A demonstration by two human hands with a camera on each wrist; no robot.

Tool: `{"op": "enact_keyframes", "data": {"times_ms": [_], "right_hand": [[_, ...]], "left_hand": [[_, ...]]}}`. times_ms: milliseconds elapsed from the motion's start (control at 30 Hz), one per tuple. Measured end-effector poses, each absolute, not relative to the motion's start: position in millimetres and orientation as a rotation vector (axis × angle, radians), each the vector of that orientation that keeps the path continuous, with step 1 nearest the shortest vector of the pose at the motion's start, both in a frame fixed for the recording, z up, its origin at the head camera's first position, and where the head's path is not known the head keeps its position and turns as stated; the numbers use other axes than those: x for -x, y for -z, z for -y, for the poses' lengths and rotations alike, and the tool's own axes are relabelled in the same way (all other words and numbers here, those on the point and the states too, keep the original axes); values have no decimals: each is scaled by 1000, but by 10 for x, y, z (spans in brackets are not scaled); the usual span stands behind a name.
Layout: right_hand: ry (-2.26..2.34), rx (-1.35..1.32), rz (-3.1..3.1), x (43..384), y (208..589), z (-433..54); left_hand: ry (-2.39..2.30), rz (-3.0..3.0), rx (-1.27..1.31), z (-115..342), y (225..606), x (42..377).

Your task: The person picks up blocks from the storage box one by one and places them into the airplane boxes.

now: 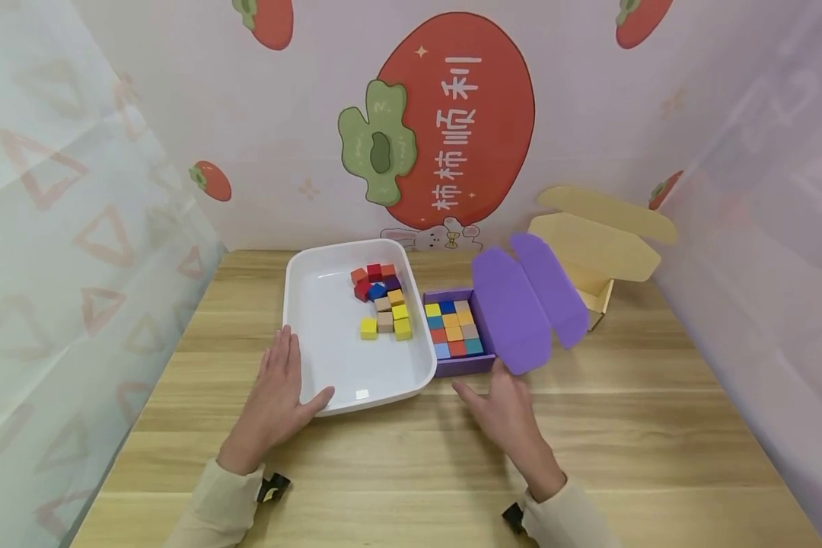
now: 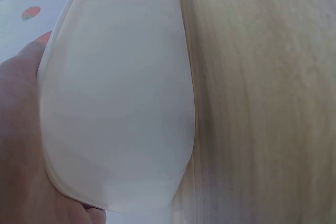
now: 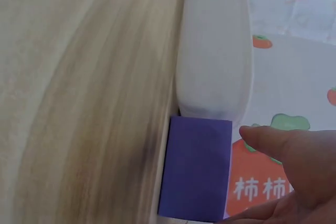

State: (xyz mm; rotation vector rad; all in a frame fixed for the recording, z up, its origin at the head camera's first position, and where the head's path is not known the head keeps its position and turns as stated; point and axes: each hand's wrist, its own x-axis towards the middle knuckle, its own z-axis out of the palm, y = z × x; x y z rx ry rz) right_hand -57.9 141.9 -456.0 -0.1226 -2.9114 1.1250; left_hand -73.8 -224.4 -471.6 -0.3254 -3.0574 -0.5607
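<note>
Beneath left hand (image 1: 277, 388), fingers spread, gripping nothing: tray (image 1: 329, 342), likely stiff, slick. Just ahead of right hand (image 1: 503, 407), loosely spread, gripping nothing: box (image 1: 464, 367), probably light, bendable; best held low at sides.

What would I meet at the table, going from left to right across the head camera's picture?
The person's left hand, then the white tray, then the open purple box, then the open tan box.
</note>
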Motion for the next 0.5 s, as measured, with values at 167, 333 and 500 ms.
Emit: {"op": "enact_keyframes", "data": {"times_ms": [167, 333, 500], "right_hand": [[-1190, 200, 2909, 669, 4613, -1403], [-1261, 251, 2885, 815, 4690, -1424], [-1320, 226, 2803, 996, 4766, -1516]], "left_hand": [[571, 3059, 326, 2234, 4720, 731], [561, 3058, 323, 2236, 4716, 731], [565, 3056, 325, 2233, 4716, 730]]}}
